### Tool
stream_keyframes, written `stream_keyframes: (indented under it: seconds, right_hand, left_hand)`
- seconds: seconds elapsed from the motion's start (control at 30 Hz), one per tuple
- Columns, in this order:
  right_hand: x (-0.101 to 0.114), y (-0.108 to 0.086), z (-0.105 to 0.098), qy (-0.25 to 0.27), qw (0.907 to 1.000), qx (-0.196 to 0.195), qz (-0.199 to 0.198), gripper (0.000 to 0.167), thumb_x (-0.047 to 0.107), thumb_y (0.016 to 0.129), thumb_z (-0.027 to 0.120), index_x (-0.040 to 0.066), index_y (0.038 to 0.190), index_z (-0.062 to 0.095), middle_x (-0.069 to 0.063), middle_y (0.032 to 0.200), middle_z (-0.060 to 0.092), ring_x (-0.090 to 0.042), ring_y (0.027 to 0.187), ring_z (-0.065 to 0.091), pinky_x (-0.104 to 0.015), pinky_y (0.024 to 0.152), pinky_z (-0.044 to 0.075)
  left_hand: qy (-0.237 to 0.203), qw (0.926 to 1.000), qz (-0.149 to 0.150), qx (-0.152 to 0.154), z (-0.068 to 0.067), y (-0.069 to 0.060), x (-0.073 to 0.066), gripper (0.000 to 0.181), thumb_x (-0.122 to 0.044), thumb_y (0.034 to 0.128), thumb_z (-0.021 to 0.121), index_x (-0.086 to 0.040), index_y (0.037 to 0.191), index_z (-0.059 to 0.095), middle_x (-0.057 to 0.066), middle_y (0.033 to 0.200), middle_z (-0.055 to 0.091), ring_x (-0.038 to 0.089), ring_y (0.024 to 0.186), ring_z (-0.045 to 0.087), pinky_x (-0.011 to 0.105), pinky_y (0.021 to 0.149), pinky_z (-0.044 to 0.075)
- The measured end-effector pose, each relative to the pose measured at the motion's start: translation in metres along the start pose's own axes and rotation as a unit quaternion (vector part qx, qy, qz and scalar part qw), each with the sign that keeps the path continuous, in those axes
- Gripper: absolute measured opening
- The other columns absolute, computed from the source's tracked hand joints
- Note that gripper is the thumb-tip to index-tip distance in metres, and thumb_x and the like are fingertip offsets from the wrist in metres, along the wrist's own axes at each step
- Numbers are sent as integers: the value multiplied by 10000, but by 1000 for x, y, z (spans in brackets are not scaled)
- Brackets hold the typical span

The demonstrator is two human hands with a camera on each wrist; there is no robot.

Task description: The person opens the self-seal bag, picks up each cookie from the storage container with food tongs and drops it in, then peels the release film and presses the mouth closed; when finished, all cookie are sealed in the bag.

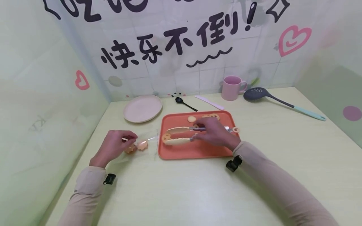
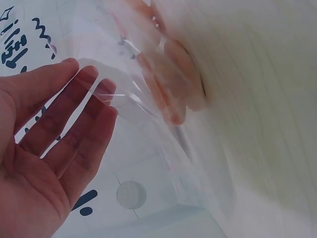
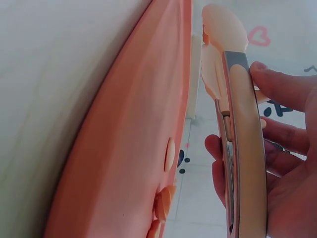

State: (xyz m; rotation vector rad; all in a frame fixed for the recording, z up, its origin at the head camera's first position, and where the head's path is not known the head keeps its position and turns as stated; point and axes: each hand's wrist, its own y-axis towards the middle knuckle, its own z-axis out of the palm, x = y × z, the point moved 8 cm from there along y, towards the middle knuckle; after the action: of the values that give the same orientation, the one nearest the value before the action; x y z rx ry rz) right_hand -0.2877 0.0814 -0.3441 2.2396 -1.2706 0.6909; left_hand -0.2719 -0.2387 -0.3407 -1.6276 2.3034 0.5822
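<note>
My left hand (image 1: pixel 113 145) pinches the edge of a clear plastic bag (image 1: pixel 150 150) between thumb and fingertips. Inside the bag lie a few orange-brown cookies (image 1: pixel 142 145), blurred through the film in the left wrist view. My right hand (image 1: pixel 213 132) grips metal tongs (image 3: pixel 250 148) with cream-coloured heads, above an orange-red tray (image 1: pixel 195 153). At the tongs' tips, over the tray's left side, is a round cookie (image 1: pixel 166 137); whether the tips squeeze it I cannot tell. Several more cookies (image 1: pixel 191 119) lie along the tray's far side, partly hidden by my right hand.
Behind the tray are a pale pink plate (image 1: pixel 142 109), a small black spoon (image 1: pixel 186 104), a pink knife (image 1: pixel 210 102) and a pink mug (image 1: pixel 231 88). A dark slotted spoon (image 1: pixel 282 102) with a mint handle lies at the right. Printed walls enclose the table.
</note>
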Motion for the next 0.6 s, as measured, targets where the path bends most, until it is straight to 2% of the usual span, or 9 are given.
stream_keyframes:
  seconds: [0.13,0.43,0.6]
  right_hand:
    - [5,7,7,22,10000,68,40,320,316,830,829,105,1035,702,14,877,664,-184,811,561,-326,725,470]
    - [27,22,25,-88,9997,242,-37,374,312,835,825,103,1123,709,-19,975,709,-182,834,574,-308,744,491]
    - [38,30,37,-178,9991,357,-109,349,313,840,821,102,1098,716,26,910,692,-162,781,561,-289,711,472]
  left_hand:
    - [9,10000,44,7,-1,1,-2,113,-75,900,736,-67,1003,783,80,976,783,256,856,763,370,732,623]
    - [46,9997,232,-103,-4,3,-6,99,-61,902,729,-61,984,784,82,948,788,244,820,765,383,732,625]
    - [3,9998,172,-76,-4,2,-6,103,-63,907,724,-56,991,782,91,955,786,250,829,766,384,732,626]
